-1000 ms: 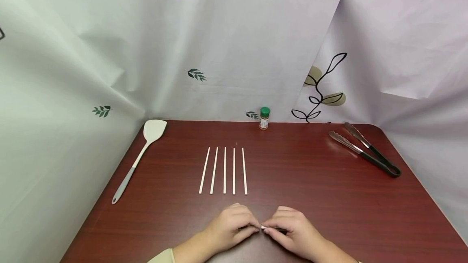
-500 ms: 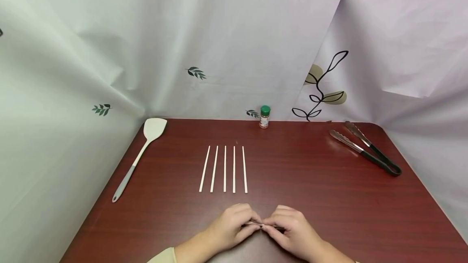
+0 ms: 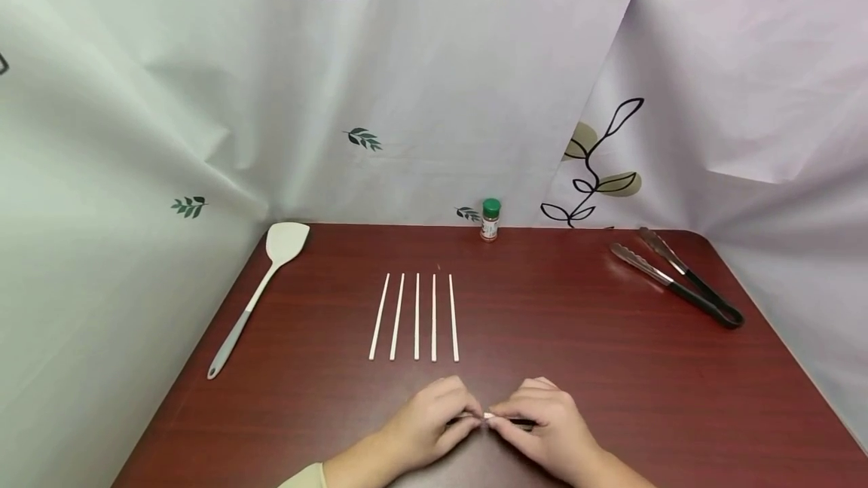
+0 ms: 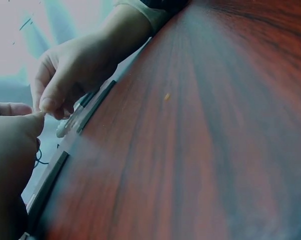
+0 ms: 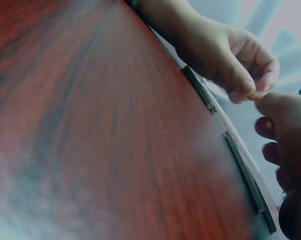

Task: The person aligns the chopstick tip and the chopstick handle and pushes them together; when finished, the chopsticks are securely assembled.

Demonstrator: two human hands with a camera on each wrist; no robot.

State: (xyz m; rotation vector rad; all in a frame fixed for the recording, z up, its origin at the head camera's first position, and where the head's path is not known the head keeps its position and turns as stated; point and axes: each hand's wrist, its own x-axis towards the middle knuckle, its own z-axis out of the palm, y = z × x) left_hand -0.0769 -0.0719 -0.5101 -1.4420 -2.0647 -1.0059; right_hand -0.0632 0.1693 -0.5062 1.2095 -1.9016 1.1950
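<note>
Near the front of the table, my left hand (image 3: 434, 419) and right hand (image 3: 542, 424) meet fingertip to fingertip. Between them is a small thin pale piece (image 3: 488, 416), pinched by thumb and fingers on both sides. I cannot tell its kind, as the fingertips cover most of it. The right wrist view shows its tan end (image 5: 254, 96) at the touching fingertips. Dark straight strips (image 4: 48, 187) show low beside the hands in both wrist views. Just beyond the hands, several slim white sticks (image 3: 417, 316) lie side by side, pointing away.
A white spatula (image 3: 261, 288) with a grey handle lies along the left edge. Black-handled metal tongs (image 3: 688, 285) rest spread apart at the back right. A green-capped spice jar (image 3: 490, 220) stands at the back edge before a white printed cloth (image 3: 434, 81).
My left hand has shifted slightly right, and my right-hand fingers are slightly raised. The pale piece showed as a longer line half a second ago. The sticks, spatula, tongs and jar stay put.
</note>
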